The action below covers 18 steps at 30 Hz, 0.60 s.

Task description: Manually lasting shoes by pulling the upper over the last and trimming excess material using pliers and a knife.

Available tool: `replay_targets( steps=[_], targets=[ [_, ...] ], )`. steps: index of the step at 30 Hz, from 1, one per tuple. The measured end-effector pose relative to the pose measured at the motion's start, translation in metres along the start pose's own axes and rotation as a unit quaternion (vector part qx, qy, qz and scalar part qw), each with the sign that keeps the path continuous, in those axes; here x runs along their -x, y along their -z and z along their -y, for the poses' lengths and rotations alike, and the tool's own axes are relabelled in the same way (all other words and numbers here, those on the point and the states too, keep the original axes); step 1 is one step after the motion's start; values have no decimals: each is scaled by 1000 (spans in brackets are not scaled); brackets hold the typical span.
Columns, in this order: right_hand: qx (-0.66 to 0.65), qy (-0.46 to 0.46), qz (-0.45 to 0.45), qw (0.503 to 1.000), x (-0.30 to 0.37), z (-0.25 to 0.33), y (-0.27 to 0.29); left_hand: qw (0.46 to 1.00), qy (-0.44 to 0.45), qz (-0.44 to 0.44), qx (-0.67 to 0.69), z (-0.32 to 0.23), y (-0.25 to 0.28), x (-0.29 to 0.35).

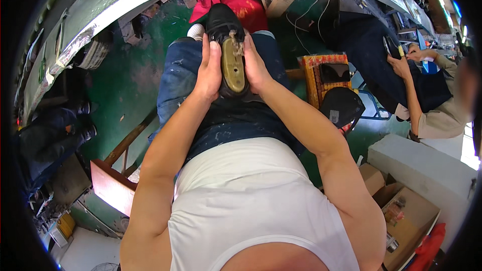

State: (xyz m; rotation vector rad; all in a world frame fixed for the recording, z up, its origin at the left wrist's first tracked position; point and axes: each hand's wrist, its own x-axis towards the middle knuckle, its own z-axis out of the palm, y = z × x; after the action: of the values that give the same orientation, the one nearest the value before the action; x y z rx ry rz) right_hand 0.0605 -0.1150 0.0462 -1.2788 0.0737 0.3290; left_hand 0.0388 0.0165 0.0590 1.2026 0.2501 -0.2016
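Fingers of the left hand (211, 73) and right hand (257, 69), above the person's blue trousers (174, 78), grip a black shoe (222, 17) from both sides, its yellowish, elongated panel (231, 56) marked by a small dark hole (235, 70).

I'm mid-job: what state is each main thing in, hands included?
Black shoe, held, yellowish face toward the camera
Left hand, pressed against the shoe's left side
Right hand, pressed against the shoe's right side
Phone, lying flat, screen dark
Cardboard box, open, things inside
Red cloth, crumpled
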Motion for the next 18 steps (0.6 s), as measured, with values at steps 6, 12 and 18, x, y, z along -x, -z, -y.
replay_targets(
  steps=[6,12,18],
  targets=[
    [-82,-65,74,992,-40,-45,33,986,114,21,118,23,3,-24],
    [-160,-187,30,969,-63,-87,42,949,234,-38,208,31,4,-37],
    [-174,-259,34,949,-82,-110,43,933,298,-71,189,51,13,-43]
  ],
)
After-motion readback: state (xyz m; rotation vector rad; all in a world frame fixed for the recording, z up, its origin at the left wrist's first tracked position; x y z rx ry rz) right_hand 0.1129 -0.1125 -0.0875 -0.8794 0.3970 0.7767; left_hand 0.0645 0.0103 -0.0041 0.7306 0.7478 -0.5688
